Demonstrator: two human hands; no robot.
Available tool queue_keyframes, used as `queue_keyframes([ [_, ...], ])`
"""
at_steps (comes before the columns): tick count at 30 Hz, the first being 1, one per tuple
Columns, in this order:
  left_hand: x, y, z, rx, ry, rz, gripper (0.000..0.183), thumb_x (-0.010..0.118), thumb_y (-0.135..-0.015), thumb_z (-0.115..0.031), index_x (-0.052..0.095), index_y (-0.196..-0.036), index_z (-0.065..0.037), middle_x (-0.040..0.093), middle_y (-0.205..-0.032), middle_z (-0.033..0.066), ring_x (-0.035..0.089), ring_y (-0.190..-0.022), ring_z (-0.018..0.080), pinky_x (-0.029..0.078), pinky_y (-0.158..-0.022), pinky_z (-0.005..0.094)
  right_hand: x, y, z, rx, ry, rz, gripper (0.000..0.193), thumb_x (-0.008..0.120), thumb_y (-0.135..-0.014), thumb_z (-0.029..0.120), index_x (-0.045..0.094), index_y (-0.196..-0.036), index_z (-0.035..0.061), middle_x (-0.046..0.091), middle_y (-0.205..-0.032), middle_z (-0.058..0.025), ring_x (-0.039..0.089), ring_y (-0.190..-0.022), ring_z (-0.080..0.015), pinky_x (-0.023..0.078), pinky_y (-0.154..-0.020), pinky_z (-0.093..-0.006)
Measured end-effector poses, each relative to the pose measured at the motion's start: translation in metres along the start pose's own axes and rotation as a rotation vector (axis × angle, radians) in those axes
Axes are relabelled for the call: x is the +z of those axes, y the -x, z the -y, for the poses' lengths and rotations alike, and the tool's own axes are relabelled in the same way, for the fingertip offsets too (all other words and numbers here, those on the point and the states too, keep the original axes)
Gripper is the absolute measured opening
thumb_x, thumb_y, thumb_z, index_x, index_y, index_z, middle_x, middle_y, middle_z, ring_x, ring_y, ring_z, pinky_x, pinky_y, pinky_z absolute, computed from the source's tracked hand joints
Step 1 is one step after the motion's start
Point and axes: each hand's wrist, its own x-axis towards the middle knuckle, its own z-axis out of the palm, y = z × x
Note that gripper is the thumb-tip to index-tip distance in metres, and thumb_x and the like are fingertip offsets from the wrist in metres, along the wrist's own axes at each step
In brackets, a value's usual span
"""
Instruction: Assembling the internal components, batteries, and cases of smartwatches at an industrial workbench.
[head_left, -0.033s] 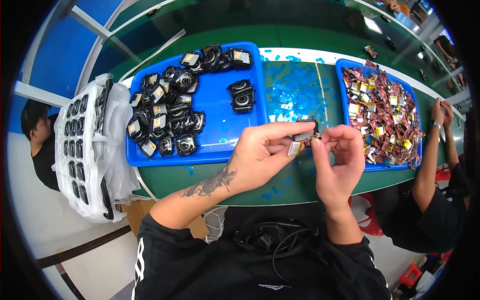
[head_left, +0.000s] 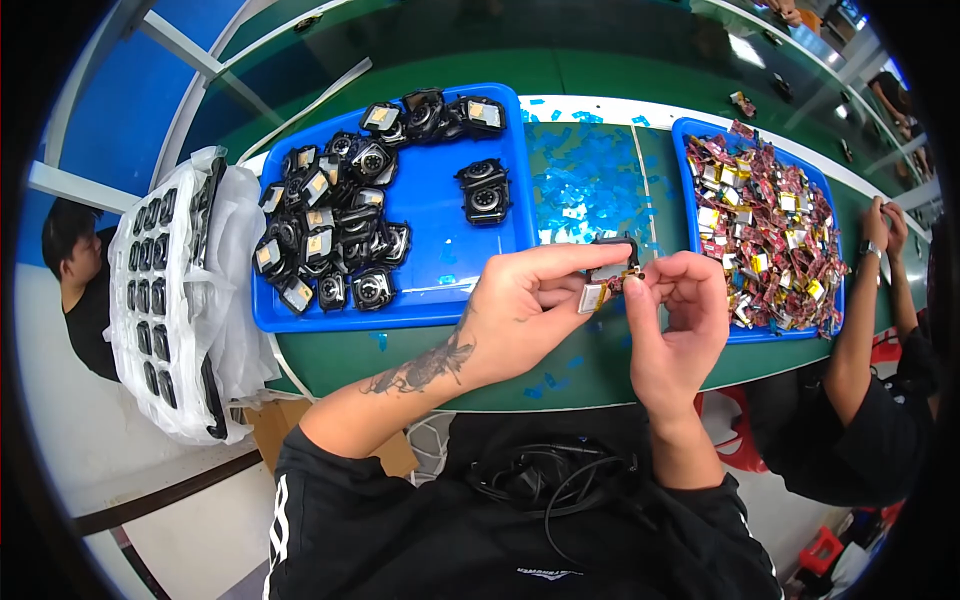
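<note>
My left hand [head_left: 530, 305] holds a small black square casing [head_left: 612, 258] with a silver cell [head_left: 592, 297] hanging under it, above the green table's front edge. My right hand [head_left: 680, 310] pinches the small part at the casing's right side, fingertips touching those of the left hand. Just behind my hands a blue tray [head_left: 440, 225] holds a heap of several black casings [head_left: 335, 235] on its left side and two more [head_left: 484, 192] set apart near its right. A second blue tray [head_left: 700, 140] to the right is piled with small red and silver cells [head_left: 765, 225].
Blue film scraps [head_left: 585, 185] litter the green table [head_left: 400, 360] between the trays. At the left stands a white stack of moulded trays [head_left: 165, 290] wrapped in plastic. One person sits at far left [head_left: 70, 265]; another person's arms [head_left: 870, 300] work at the right.
</note>
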Motion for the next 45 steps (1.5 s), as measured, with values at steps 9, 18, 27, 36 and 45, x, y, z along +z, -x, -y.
queue_keyframes([
  [9,0.002,0.001,-0.006,0.033,-0.122,-0.036,0.042,0.056,-0.088,0.012,0.055,-0.130,0.005,0.061,-0.125,0.0160,0.061,-0.113,0.0192,0.051,-0.096,0.0302,0.014,0.000,0.004,0.040,0.007,-0.025,0.044,0.068,-0.082,-0.007,0.050,-0.122,-0.0010,0.057,-0.097,-0.0051,0.053,-0.080,-0.0086,0.047,-0.069,-0.0203],
  [18,-0.001,-0.001,-0.007,-0.067,0.033,-0.088,0.054,0.058,-0.088,0.010,0.045,-0.139,0.000,0.064,-0.119,0.0140,0.064,-0.105,0.0152,0.053,-0.087,0.0261,0.013,-0.008,0.003,0.196,-0.227,0.075,0.044,0.065,-0.084,-0.008,0.048,-0.124,-0.0025,0.062,-0.094,-0.0068,0.059,-0.082,-0.0090,0.050,-0.070,-0.0201],
  [27,-0.058,-0.026,-0.026,0.399,-1.383,-0.374,0.042,0.063,-0.089,-0.018,0.056,-0.128,-0.006,0.056,-0.128,0.0179,0.058,-0.110,0.0349,0.048,-0.094,0.0419,0.006,-0.122,-0.003,0.226,0.007,0.407,0.045,0.072,-0.079,0.001,0.054,-0.121,0.0012,0.064,-0.085,-0.0047,0.056,-0.073,-0.0065,0.044,-0.065,-0.0207],
  [36,-0.067,-0.019,-0.017,0.171,-1.414,-0.298,0.024,0.068,-0.084,-0.014,0.060,-0.104,-0.004,0.065,-0.101,0.0115,0.061,-0.097,0.0334,0.047,-0.090,0.0405,0.038,-0.247,-0.110,0.237,0.657,0.237,0.045,0.086,-0.064,0.019,0.065,-0.101,0.0044,0.068,-0.094,-0.0145,0.066,-0.091,-0.0285,0.052,-0.080,-0.0358],
  [45,-0.069,-0.028,-0.018,0.329,-1.090,-0.562,0.043,0.067,-0.088,-0.015,0.057,-0.129,-0.004,0.070,-0.102,0.0125,0.065,-0.090,0.0238,0.051,-0.080,0.0333,-0.032,-0.238,-0.044,-0.053,0.764,0.282,0.021,0.069,-0.082,0.016,0.067,-0.098,0.0024,0.068,-0.081,-0.0116,0.067,-0.077,-0.0244,0.052,-0.072,-0.0362],
])
